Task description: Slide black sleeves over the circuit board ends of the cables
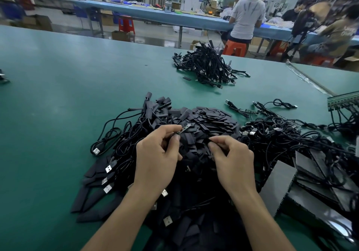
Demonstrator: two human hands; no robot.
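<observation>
- Closest in: a spread of cables with silver USB plugs (108, 168), mixed with flat black pieces, lies on the green counter (48, 105) under both forearms.
- Left hand (157, 153): thumb and forefinger pinch one cable (175, 133) just behind its circuit board (186, 127), and the other fingers curl under. The board juts bare past the fingertips, pointing up and right over the heap.
- Right hand (233, 159): the fingertips are bunched, pinching what looks like a single black sleeve (210, 140) at the heap's near edge. It is black on black, so the exact piece is hard to make out.
- Board, looks: a narrow strip with tiny parts on it, uncovered. Handling, judged: light and stiff, probably weakest where the wire joins. Best held at that root or by the edges, not the faces.
- Sleeve, looks: short, flat, matte black. Handling, judged: soft, almost weightless and lying collapsed. The mouth likely needs a squeeze at its edges to open before the board goes in. Best held near one end.
- Just beyond the hands: the heap of loose sleeves (213, 118), many overlapping. Lifting one alone may take some care.
- Right of the heap: a tangle of thin cables (275, 136), some with bare boards. They look floppy and likely to snag.
- Far side of the counter, well apart: a second pile of cables (209, 68).
</observation>
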